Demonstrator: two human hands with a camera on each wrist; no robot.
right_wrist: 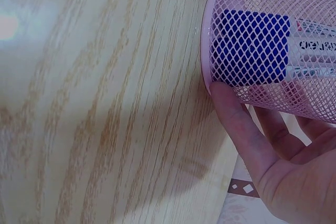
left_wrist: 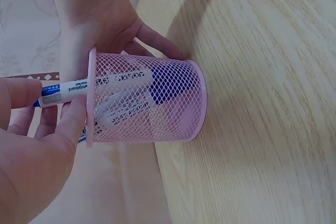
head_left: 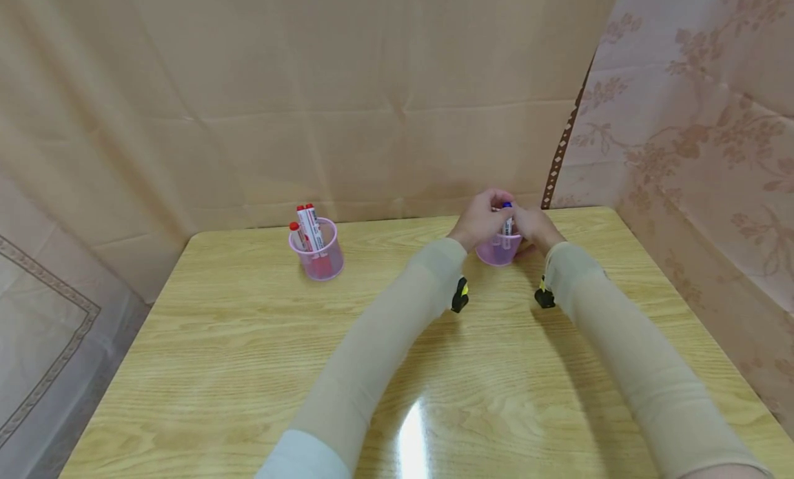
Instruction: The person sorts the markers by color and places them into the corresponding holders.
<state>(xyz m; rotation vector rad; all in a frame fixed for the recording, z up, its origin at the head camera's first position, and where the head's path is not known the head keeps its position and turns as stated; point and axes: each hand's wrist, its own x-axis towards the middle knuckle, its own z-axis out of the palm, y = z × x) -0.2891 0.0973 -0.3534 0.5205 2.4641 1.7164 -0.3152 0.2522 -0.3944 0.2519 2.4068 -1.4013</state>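
Note:
A pink mesh pen cup [head_left: 498, 250] stands at the back right of the table, between both hands. My left hand [head_left: 485, 218] pinches the upper end of a white whiteboard marker with blue ends [left_wrist: 65, 92], whose lower part is inside the cup. Other blue-and-white markers [left_wrist: 126, 111] lean in the same cup, seen through the mesh. On the cup's far right side my right hand [head_left: 536, 228] holds it. In the right wrist view a fingertip [right_wrist: 223, 95] touches the cup near its base rim, and the other fingers pass partly behind the mesh.
A second pink mesh pen cup [head_left: 322, 265] at the back left holds several red-and-white markers [head_left: 311, 227]. The wood-grain table [head_left: 248, 369] meets a beige curtain [head_left: 347, 120] at its back edge. Patterned cloth [head_left: 707, 141] hangs on the right.

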